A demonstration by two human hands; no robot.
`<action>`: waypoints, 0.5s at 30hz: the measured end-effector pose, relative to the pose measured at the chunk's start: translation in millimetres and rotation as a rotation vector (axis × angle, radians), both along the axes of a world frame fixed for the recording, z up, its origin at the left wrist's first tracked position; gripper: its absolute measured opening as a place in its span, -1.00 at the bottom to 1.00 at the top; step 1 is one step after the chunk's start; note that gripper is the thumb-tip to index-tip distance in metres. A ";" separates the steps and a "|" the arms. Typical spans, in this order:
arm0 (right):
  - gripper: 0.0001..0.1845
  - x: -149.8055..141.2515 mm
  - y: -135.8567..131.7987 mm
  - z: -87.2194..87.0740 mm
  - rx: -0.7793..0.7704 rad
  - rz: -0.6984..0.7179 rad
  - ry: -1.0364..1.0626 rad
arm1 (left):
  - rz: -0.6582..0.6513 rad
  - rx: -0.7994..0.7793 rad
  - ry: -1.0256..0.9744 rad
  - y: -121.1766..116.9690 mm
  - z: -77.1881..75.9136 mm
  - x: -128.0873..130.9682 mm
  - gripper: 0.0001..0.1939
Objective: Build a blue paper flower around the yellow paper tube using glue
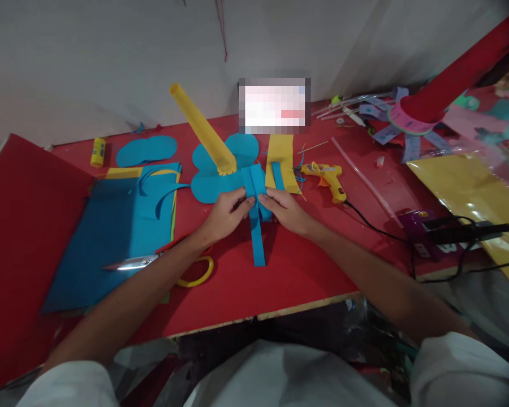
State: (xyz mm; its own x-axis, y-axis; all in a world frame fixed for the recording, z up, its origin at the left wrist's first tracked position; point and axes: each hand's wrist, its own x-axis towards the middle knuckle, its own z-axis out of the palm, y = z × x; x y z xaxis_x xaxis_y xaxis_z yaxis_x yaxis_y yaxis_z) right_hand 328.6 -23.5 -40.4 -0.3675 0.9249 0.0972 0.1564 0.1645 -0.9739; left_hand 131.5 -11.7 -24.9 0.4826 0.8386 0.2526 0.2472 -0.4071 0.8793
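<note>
Both my hands are closed on blue paper strips (258, 237) above the red table. My left hand (231, 212) pinches them from the left, thumb on top. From the right, my right hand (285, 208) grips the same strips, its thumb close to the other thumb. One strip hangs down toward the table's front edge. Just beyond my hands lies a blue scalloped paper shape (212, 186) with a yellow paper tube (201, 127) slanting up from it. A curved yellow paper piece (280, 150) with a short blue strip (277, 175) on it is right of that.
A yellow glue gun (328, 175) lies to the right, its black cord trailing off. Scissors (195, 274) sit under my left forearm, near blue paper sheets (110, 226). A glue stick (98, 152) stands at back left. A red cone (462, 68) and a yellow packet (462, 186) occupy the right.
</note>
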 end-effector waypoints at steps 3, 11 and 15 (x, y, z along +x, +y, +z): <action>-0.40 0.7 0.5 -1.3 0.032 -0.022 -0.004 | 0.000 -0.002 -0.005 -0.1 0.6 0.2 -0.46; -0.49 0.1 2.8 -2.6 0.092 -0.014 -0.037 | 0.038 0.005 -0.005 0.4 -1.4 1.8 -0.44; -0.50 1.3 4.9 -5.9 0.101 -0.017 -0.057 | 0.013 0.001 0.011 0.1 -1.2 1.5 -0.46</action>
